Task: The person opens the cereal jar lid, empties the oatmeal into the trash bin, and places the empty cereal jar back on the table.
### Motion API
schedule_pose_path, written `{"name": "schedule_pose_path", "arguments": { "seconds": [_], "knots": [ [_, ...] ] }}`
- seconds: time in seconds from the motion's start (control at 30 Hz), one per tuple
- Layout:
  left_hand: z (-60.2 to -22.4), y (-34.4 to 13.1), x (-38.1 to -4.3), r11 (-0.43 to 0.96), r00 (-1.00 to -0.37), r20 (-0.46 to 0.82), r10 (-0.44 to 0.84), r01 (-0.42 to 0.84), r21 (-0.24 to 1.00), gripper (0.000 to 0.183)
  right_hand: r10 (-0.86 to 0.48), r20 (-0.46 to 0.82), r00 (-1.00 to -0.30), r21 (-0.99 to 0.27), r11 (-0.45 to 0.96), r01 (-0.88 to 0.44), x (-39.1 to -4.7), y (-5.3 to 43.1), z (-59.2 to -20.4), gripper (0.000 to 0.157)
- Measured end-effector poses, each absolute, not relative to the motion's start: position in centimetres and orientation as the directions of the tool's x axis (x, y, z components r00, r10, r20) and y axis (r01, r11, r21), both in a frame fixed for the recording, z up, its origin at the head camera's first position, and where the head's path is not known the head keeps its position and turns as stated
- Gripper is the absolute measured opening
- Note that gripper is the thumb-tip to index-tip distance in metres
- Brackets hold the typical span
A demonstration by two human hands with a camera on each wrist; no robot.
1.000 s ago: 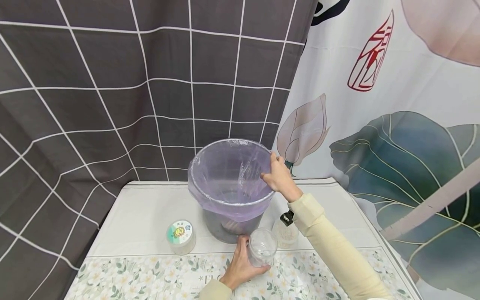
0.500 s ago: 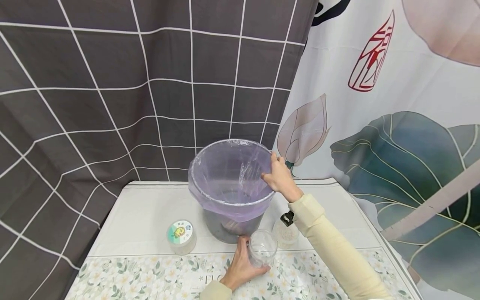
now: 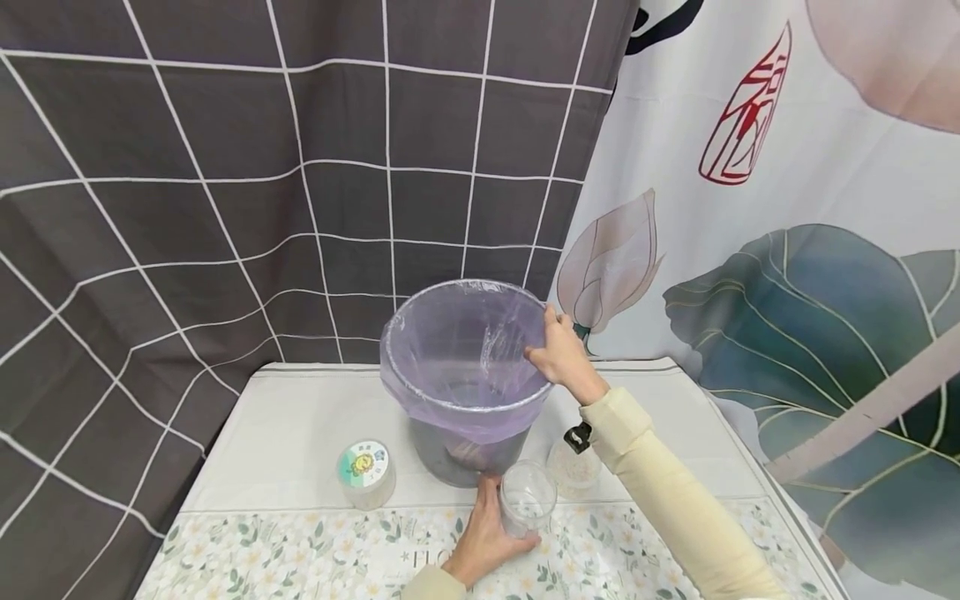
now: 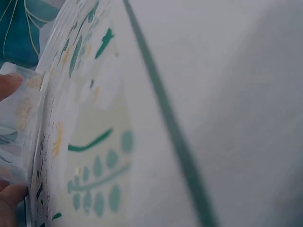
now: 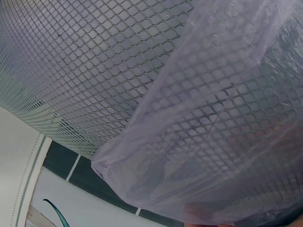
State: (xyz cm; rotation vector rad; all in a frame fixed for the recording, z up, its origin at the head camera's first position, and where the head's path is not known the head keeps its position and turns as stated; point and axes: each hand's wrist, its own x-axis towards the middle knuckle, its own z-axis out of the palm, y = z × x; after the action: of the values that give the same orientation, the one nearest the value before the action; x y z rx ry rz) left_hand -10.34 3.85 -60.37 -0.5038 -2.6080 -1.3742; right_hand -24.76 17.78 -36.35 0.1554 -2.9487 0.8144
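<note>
A mesh wastebasket (image 3: pixel 442 454) stands on the table, lined with a thin purple plastic bag (image 3: pixel 465 421) folded over its rim. My right hand (image 3: pixel 562 358) grips the rim at the right side through the bag. In the right wrist view the mesh wall (image 5: pixel 94 71) and the hanging bag (image 5: pixel 156 175) fill most of the picture. In front of the basket, my left hand (image 3: pixel 487 537) holds a clear, open-topped jar (image 3: pixel 527 500) from its left side, thumb nearer me. Fingertips (image 4: pixel 9 85) and part of the jar (image 4: pixel 19 118) show at the left wrist view's edge.
Left of the basket stands a clear jar with a green and white label on its lid (image 3: pixel 364 475). Another clear container (image 3: pixel 573 471) stands right of the held jar, near my right sleeve. A floral cloth (image 3: pixel 300 550) covers the table's front; curtains (image 3: pixel 337 167) hang behind.
</note>
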Motion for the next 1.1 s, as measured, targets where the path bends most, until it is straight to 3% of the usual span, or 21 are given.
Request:
{"name": "schedule_pose_path", "arguments": {
  "seconds": [0.3, 1.1],
  "knots": [
    [-60.62, 3.84, -10.42, 0.545, -0.909, 0.355, 0.218, 0.415, 0.729, 0.097, -0.086, 0.132, -0.987, -0.496, 0.857, -0.141, -24.81, 17.72, -36.43, 0.088],
    [-60.17, 3.63, -10.36, 0.571, -0.915, 0.342, 0.216, 0.402, 0.716, 0.088, -0.116, 0.151, -0.982, -0.533, 0.827, -0.179, -24.86, 17.87, -36.38, 0.085]
  ]
}}
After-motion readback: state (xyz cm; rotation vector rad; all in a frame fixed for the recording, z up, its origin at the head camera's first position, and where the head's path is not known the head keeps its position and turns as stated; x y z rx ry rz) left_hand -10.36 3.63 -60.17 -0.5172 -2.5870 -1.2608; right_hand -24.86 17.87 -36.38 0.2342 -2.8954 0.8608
